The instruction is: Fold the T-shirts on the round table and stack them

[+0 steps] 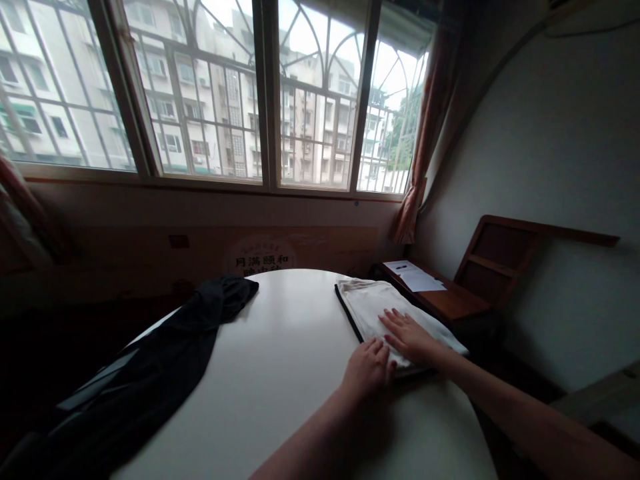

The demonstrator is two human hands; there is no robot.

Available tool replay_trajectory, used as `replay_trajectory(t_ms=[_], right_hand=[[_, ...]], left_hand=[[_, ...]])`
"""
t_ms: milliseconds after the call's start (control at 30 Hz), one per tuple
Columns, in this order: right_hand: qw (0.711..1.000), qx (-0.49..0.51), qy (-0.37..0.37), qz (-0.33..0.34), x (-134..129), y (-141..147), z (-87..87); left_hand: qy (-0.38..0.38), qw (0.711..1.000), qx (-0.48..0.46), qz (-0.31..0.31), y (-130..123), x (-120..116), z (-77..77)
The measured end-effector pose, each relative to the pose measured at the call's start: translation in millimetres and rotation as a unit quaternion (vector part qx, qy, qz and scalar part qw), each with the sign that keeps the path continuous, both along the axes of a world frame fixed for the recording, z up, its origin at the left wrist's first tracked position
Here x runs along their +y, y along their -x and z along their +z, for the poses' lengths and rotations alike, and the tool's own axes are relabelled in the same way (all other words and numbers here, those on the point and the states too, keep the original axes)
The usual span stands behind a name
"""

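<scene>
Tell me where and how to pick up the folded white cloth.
Probably best take the white cloth by its left side, coming from the left across the tabletop and reaching under the dark edge: it lies flat and folded, so pinching its top might raise only one layer.

The left forearm is angled up and to the right from the bottom edge of the view. The left hand is placed with its back upward, its fingers bent and close together; how firmly they are closed cannot be made out. The right forearm is slanted in from the lower right, its wrist held almost straight. The right hand is laid palm down, fairly flat, just beside the left, its fingers extended, slightly parted and pointed up and leftward.
</scene>
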State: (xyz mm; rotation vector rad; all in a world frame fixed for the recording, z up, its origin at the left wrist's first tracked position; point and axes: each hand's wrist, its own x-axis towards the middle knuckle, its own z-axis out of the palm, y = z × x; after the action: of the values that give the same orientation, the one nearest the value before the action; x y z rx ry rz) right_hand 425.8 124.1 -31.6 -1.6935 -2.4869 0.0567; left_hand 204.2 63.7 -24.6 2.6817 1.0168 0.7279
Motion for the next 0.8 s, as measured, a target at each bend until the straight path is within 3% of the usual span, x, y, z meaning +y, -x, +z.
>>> replay_trajectory(t_ms=[67,200,300,467,600,700,800], right_hand=[[1.000,0.003,-0.010,-0.019,-10.5,-19.9,-8.5],[0.992,0.002,-0.002,-0.122,-11.7,-61.3,-14.8],[0.984,0.002,0.007,-0.177,-12.0,-76.7,-15.4],[0.978,-0.012,0.002,-0.209,-21.6,-70.3,-6.7],[0.967,-0.043,-0.048,-0.248,-44.6,-58.8,-4.4],[0.962,-0.015,-0.142,-0.232,-77.7,-48.6,-10.2],[0.958,0.077,-0.241,-0.135,-118.7,-32.2,-10.7]], left_hand=[[-0.003,1.000,0.008,0.000,-1.0,-0.2,-0.9],[0.008,1.000,0.026,0.010,0.4,-4.3,2.4],[0.027,0.998,0.045,0.017,2.3,-6.9,7.1],[0.022,0.999,0.022,0.033,5.2,-7.4,12.5],[0.031,0.993,-0.058,0.098,11.2,-6.1,13.9],[0.102,0.959,-0.196,0.178,18.6,-2.0,13.3],[0.172,0.907,-0.307,0.232,26.1,5.6,12.4]])
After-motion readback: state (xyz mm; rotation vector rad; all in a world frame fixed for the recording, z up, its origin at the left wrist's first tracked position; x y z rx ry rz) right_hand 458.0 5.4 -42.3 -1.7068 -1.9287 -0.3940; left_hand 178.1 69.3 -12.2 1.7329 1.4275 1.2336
